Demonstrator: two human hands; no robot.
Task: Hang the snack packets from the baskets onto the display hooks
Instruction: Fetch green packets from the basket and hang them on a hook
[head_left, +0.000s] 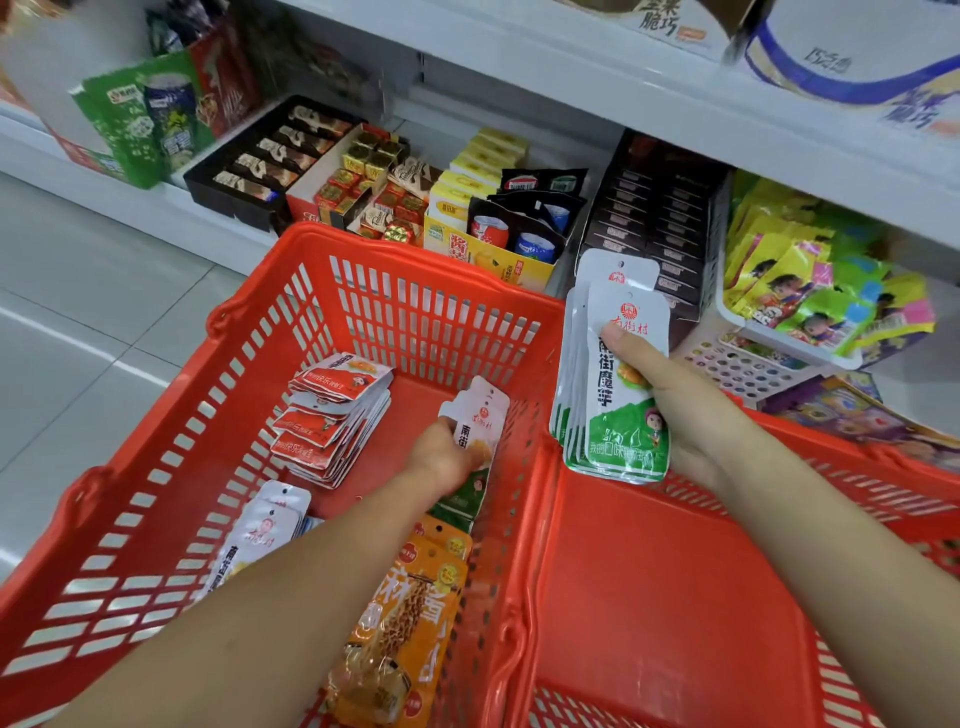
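My right hand (675, 410) clamps a fanned stack of green packets (613, 374) up beside the red basket (363, 244); my left hand (441, 460) pinches one more packet (480, 415) low inside it. Risk: stack is uneven, so adding another may let back ones slip, and misaligned holes would fight the hook.

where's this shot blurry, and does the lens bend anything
Head view: the green carton and goods at top left are smeared; the white-green packets in the right hand read sharp; the shelf edge runs tilted, slightly bowed; light is even, shadows faint.
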